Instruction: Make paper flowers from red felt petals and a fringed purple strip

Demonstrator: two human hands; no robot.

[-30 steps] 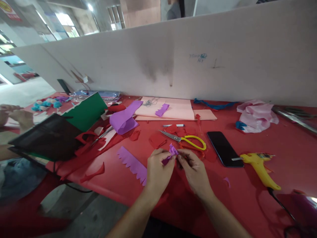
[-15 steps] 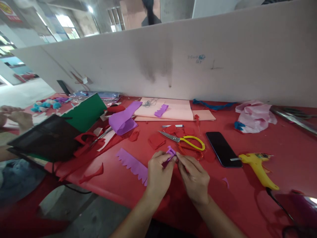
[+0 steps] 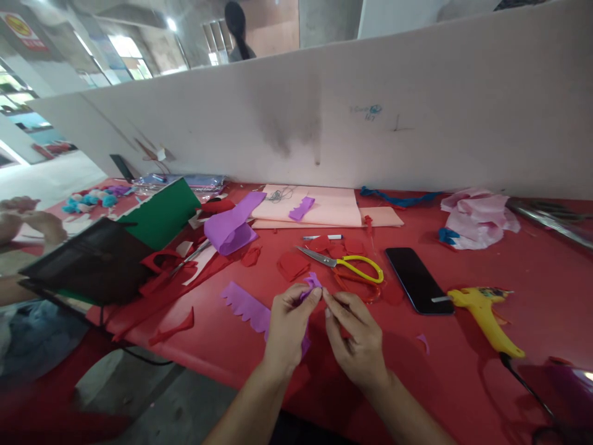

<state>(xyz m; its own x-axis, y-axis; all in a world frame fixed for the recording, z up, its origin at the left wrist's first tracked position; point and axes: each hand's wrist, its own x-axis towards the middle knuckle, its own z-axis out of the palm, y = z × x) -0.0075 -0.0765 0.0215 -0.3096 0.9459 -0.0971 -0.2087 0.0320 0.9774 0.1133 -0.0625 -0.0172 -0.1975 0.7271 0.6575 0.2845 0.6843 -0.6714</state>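
Note:
Thumb and fingers of my left hand (image 3: pixel 288 324) are closed on a small bunched purple felt piece (image 3: pixel 313 280) that sticks up above them. My right hand (image 3: pixel 356 337) has its fingers drawn together, with the tips against my left thumb; what lies between them is hidden. Under my left hand runs a purple felt strip with a scalloped edge (image 3: pixel 248 307); my hand covers its middle, and whether it joins the held piece cannot be seen. Just beyond my hands lie scissors with yellow handles (image 3: pixel 356 267), over red felt pieces (image 3: pixel 293 264).
A phone (image 3: pixel 417 278) and a yellow glue gun (image 3: pixel 484 315) lie at right. Behind are a marker (image 3: pixel 324 237), peach sheets (image 3: pixel 324 207) and a curled purple sheet (image 3: pixel 231 225). A black bag (image 3: pixel 88 259) stands left, near another person's hands (image 3: pixel 28 219). A white partition (image 3: pixel 208 123) closes the back.
Both hands have shifted slightly left with the purple piece. My right fingertips have drawn back from it to my left thumb. The person beyond the partition has moved left.

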